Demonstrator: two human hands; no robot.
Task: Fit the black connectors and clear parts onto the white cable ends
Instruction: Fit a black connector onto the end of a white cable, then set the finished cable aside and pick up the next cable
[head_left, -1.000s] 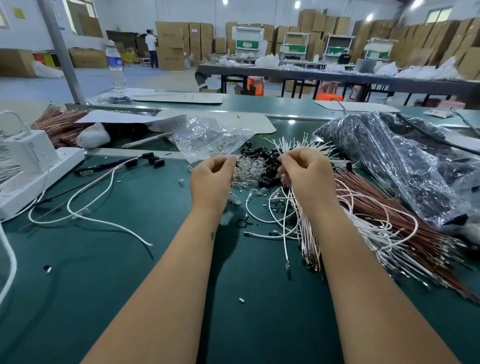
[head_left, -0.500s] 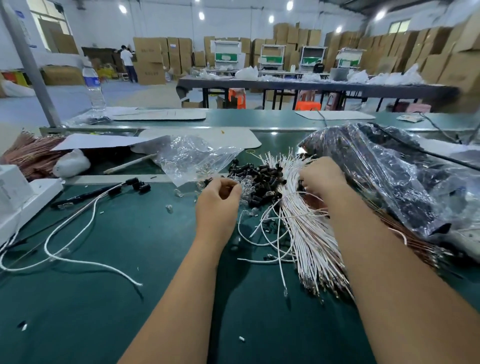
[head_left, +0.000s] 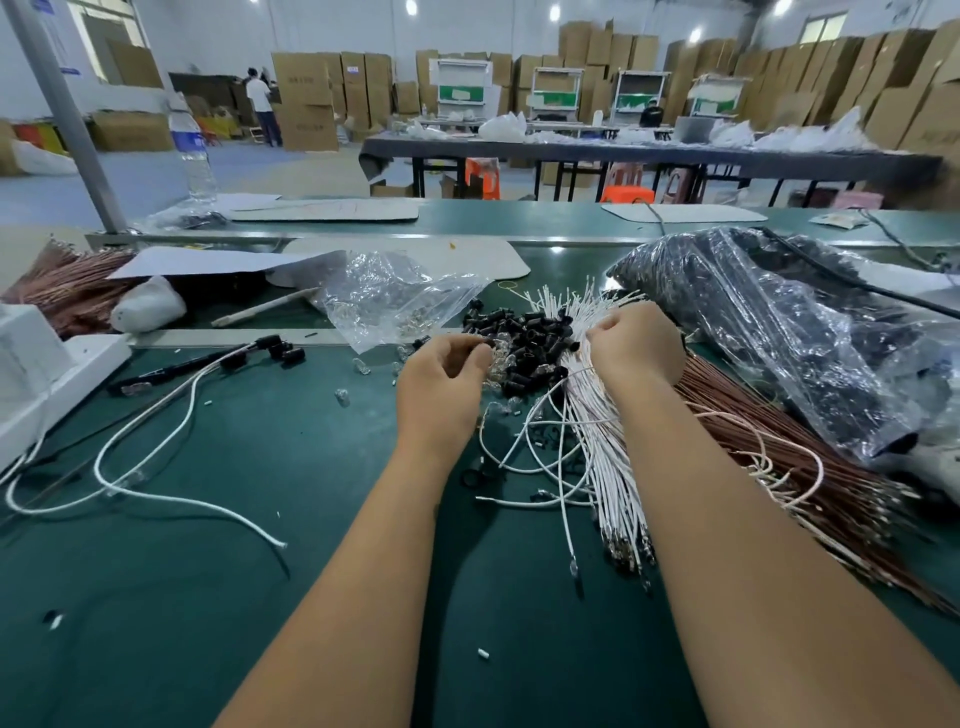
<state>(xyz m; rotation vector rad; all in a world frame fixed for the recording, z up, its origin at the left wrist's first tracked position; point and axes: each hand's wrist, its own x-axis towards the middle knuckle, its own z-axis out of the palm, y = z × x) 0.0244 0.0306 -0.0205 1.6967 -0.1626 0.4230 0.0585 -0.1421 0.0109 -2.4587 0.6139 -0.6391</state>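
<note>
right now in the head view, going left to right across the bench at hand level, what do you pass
white box → loose white cable → left hand → black connectors → right hand → brown wires → plastic bag

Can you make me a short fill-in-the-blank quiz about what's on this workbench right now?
1. The pile of connectors between the hands is ____ in colour.
2. The right hand rests on a bundle of ____ cables.
3. The water bottle stands at the far ____ of the bench.

Missing words: black; white; left
</note>
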